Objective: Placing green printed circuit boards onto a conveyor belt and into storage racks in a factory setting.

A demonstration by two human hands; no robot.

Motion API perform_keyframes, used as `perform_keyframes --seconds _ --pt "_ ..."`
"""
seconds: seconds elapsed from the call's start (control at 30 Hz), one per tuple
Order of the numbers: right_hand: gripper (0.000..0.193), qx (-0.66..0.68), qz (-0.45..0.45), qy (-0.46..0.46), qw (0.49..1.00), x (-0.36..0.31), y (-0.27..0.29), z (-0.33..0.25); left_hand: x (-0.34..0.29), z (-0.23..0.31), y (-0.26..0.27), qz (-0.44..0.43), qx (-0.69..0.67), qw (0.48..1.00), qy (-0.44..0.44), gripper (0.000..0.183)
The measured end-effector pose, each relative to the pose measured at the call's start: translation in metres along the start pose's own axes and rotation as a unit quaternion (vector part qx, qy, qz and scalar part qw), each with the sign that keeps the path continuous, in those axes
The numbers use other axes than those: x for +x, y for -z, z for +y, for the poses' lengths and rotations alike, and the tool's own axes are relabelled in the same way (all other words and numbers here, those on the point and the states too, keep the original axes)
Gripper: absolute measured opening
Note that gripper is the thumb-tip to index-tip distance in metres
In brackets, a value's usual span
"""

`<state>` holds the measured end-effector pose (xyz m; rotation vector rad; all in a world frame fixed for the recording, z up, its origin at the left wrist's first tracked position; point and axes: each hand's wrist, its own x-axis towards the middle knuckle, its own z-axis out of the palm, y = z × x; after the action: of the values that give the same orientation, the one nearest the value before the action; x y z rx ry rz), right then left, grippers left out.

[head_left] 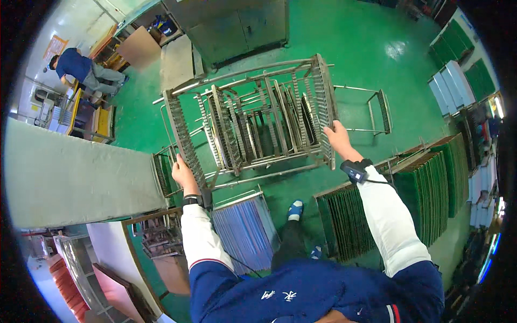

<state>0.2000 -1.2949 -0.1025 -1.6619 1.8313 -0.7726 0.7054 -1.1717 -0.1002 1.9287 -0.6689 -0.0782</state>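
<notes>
A slotted metal rack [323, 86] with toothed side bars is held out in front of me, one end in each hand. My left hand [183, 173] is closed around the toothed bar at its left end. At the opposite end, my right hand [339, 139] grips the upright bar, thumb on top. Through the frame several more toothed metal bars [269, 110] show, close together; I cannot tell which belong to the held rack and which to racks behind it. Both wrists carry black straps with small devices.
Near my feet stands a rack of blue-violet panels [245, 229]. Green boards [425, 196] fill racks at right. A grey wall [81, 172] lies left, a metal cabinet [231, 32] ahead. Another metal frame [379, 110] stands beyond. A person [81, 70] bends over a bench at far left.
</notes>
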Motion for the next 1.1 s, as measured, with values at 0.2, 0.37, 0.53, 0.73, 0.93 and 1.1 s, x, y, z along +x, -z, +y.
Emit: perform_keyframes --seconds 0.2,0.37,0.53,0.73,0.93,1.1 --pt "0.020 -0.018 0.031 0.000 0.999 0.010 -0.011 0.016 0.013 0.021 -0.008 -0.061 -0.083 0.993 0.057 0.053" --pt "0.029 -0.022 -0.011 -0.023 0.999 0.017 -0.011 0.015 0.004 0.017 -0.005 0.003 -0.025 0.999 0.034 0.058" --pt "0.016 0.060 0.020 0.037 0.997 0.028 -0.022 0.016 0.012 0.013 -0.008 0.005 -0.049 0.997 0.067 0.058" --pt "0.019 0.043 -0.002 0.011 0.999 0.027 -0.019 0.006 0.034 -0.010 -0.018 -0.008 -0.053 0.996 0.074 0.054" --pt "0.020 0.052 -0.005 0.033 0.998 0.023 -0.011 -0.011 0.034 -0.032 -0.040 -0.038 -0.057 0.994 0.080 0.052" --pt "0.023 0.027 0.012 0.086 0.996 0.017 -0.010 -0.014 0.054 -0.071 -0.044 -0.032 0.077 0.994 -0.068 0.050"
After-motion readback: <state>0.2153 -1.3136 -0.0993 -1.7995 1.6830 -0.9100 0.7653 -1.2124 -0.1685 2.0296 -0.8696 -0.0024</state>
